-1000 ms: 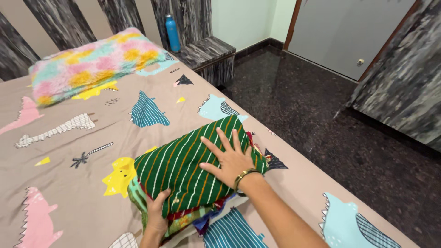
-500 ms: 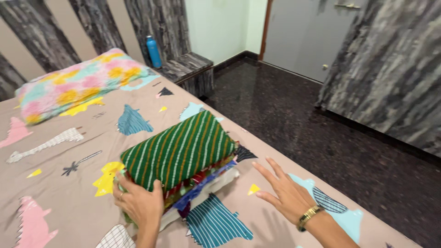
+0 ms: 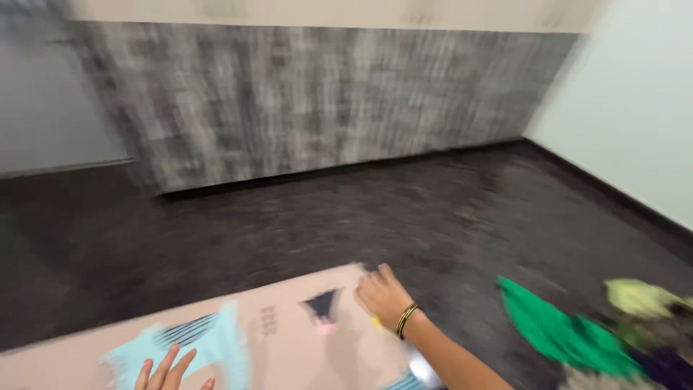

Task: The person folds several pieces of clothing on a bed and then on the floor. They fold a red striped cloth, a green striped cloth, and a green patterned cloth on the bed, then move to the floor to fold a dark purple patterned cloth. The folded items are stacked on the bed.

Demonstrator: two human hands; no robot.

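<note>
Left to right, the head view (heavily motion-blurred) shows the following.

Left hand [image 3: 167, 370]: at the bottom edge of the frame, fingers spread and pointing up, lying on or just above the bed sheet [image 3: 281, 347]. It holds nothing. Just beside it to the right is a pale blue printed shape on the sheet.

Right hand [image 3: 382, 295]: at the far corner of the bed, fingers curled loosely over the sheet's edge, a thin bangle on the wrist. Whether it pinches the sheet or only rests on it cannot be told through the blur. No object shows in its grasp.

Pile of clothes [image 3: 599, 334]: on the dark floor [image 3: 289, 217], well apart from the bed, at the lower right of the frame. A bright green cloth [image 3: 548, 328] lies nearest the bed, its long axis running from upper left to lower right; yellowish and dark pieces lie behind it.

Governing relation: the pile lies to the right of both hands and lower than the bed surface. The right hand is clearly the nearer one; the left hand sits well apart from it, across the bed corner.
</note>
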